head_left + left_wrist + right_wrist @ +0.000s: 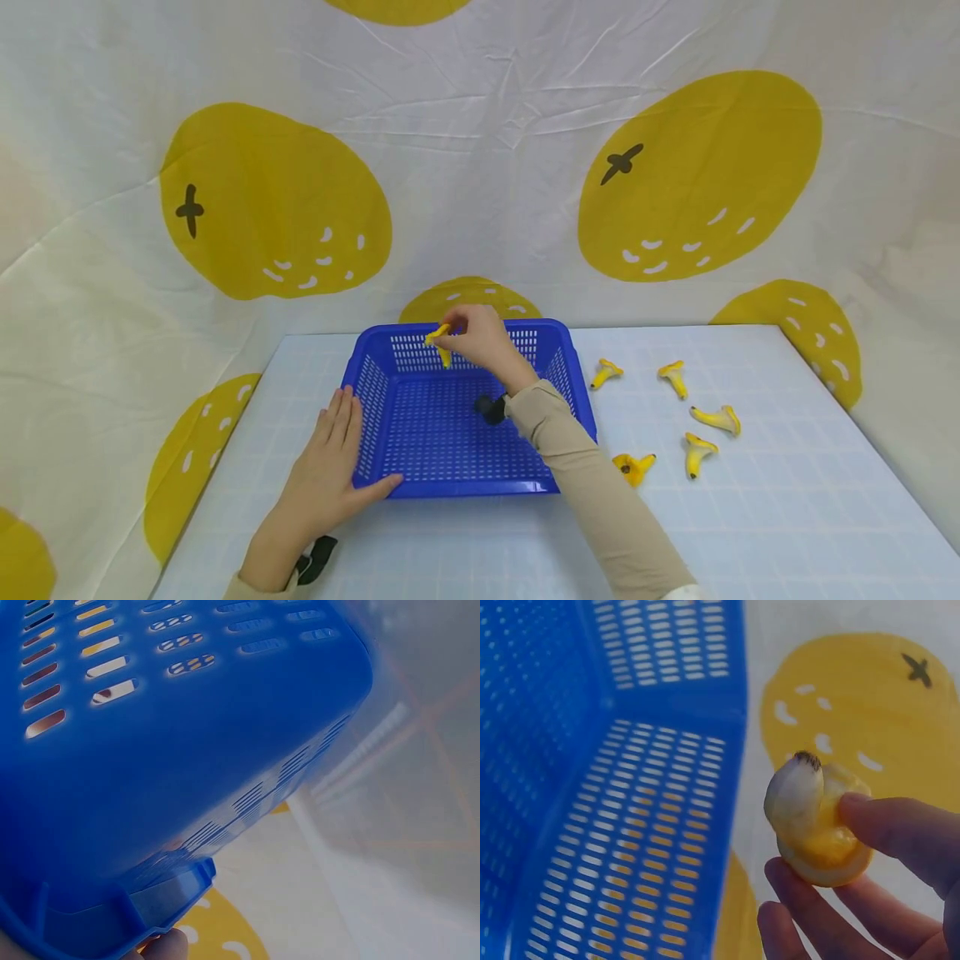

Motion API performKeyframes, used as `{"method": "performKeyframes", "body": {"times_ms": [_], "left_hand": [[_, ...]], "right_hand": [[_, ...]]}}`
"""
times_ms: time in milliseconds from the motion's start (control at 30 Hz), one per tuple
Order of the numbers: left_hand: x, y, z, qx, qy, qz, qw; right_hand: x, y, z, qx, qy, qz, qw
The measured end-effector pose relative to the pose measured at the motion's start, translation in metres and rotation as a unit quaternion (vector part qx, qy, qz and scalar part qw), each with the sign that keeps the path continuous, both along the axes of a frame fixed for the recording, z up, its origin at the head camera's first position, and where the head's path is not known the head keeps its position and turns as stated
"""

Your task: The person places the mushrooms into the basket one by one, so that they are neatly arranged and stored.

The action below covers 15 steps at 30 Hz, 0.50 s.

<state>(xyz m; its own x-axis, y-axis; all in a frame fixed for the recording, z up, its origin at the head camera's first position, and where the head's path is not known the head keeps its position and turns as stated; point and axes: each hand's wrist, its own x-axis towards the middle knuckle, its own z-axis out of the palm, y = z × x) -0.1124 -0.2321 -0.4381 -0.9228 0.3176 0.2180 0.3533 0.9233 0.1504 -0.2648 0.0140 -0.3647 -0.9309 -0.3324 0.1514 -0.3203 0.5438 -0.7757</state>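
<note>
Over the far part of a blue plastic basket, my right hand pinches a yellow chanterelle mushroom between thumb and fingers. The right wrist view shows its pale stem with a dark tip, and the thumb pressed against its yellow side. My left hand rests at the basket's near left corner, fingers straight along the left rim and thumb out over the front rim. From the left wrist, the basket's outer wall fills much of the view, with fingertips at the rim.
Several more chanterelles lie on the pale checked table to the basket's right, one close to its near right corner and another farther right. A white cloth printed with big yellow fruit hangs behind the table.
</note>
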Motion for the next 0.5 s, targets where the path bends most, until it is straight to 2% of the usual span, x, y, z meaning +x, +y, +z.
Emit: {"method": "performKeyframes", "body": {"times_ms": [267,500], "left_hand": [[0.0,0.0,0.0,-0.002,0.012,-0.004,0.9999],[0.0,0.0,0.0,0.003,0.024,-0.012,0.9996]], "right_hand": [[0.003,-0.013,-0.016,0.044,-0.019,0.023,0.9986],[-0.003,-0.02,-0.037,0.108,-0.018,0.033,0.9934]]}}
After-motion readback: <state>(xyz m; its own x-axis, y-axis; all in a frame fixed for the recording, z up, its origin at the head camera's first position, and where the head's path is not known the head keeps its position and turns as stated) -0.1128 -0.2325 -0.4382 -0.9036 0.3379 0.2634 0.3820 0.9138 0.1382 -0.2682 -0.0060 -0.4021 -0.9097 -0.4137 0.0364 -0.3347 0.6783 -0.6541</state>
